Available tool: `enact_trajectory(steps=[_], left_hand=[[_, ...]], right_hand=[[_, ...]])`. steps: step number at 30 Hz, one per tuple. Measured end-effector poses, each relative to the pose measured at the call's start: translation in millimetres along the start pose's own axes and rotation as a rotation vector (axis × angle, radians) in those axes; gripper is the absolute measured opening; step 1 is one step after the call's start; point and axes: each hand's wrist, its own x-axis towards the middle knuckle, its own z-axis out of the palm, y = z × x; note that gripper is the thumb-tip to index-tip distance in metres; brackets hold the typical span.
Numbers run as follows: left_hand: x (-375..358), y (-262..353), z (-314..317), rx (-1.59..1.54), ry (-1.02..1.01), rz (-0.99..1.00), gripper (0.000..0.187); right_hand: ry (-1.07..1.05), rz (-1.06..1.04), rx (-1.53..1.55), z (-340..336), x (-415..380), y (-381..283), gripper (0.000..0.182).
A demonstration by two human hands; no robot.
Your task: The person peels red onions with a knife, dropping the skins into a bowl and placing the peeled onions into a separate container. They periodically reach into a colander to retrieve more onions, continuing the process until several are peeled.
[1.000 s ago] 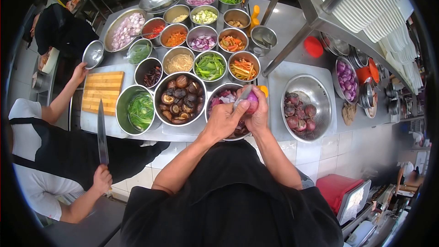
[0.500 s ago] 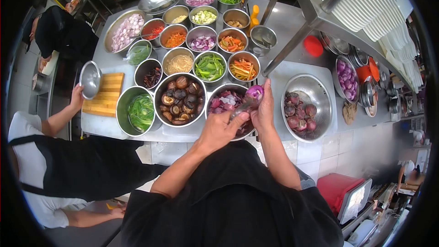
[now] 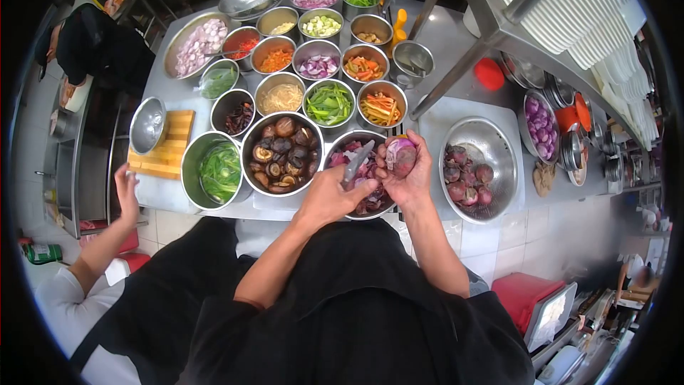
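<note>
My left hand (image 3: 329,198) is closed around a small knife (image 3: 358,161), its grey blade pointing up and away from me. Cupped in my right hand (image 3: 410,184) is a red onion (image 3: 400,155), partly peeled, with a pale purple patch beside darker dry skin. Both hands are over a steel pot (image 3: 326,158) of red onion skins (image 3: 347,155). The blade stands a little left of the onion, apart from it. To the right, a perforated steel colander (image 3: 501,150) holds several unpeeled red onions (image 3: 467,194).
Left of my hands stand pots of mushrooms (image 3: 283,153) and green leaves (image 3: 220,174). Many steel containers of cut vegetables fill the table behind. A co-worker's hand (image 3: 126,196) is near a metal bowl (image 3: 148,126) on a wooden board (image 3: 180,139). A shelf post (image 3: 456,75) rises at right.
The onion has turned in my right hand, and the knife has come away from it to the left. The co-worker has let go of the metal bowl, now on the board.
</note>
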Motion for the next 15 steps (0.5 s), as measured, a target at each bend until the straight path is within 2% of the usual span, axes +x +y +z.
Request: enact_trajectory(steps=[2, 5, 11, 15], left_hand=[[1.2, 4.7, 9.3, -0.245, -0.041, 0.063, 0.042], [1.7, 14.8, 14.6, -0.324, -0.048, 0.094, 0.044], [2.5, 19.5, 15.9, -0.33, -0.077, 0.059, 0.048], [6.4, 15.2, 17.0, -0.334, -0.114, 0.081, 0.045]], right_hand=[[-0.011, -0.003, 0.0, 2.5, -1.0, 3.5, 0.036], [0.098, -0.049, 0.023, 12.6, -3.5, 10.1, 0.038], [0.029, -0.092, 0.032, 15.7, -6.0, 14.3, 0.038], [-0.03, -0.166, -0.067, 7.9, -1.6, 16.9, 0.039]])
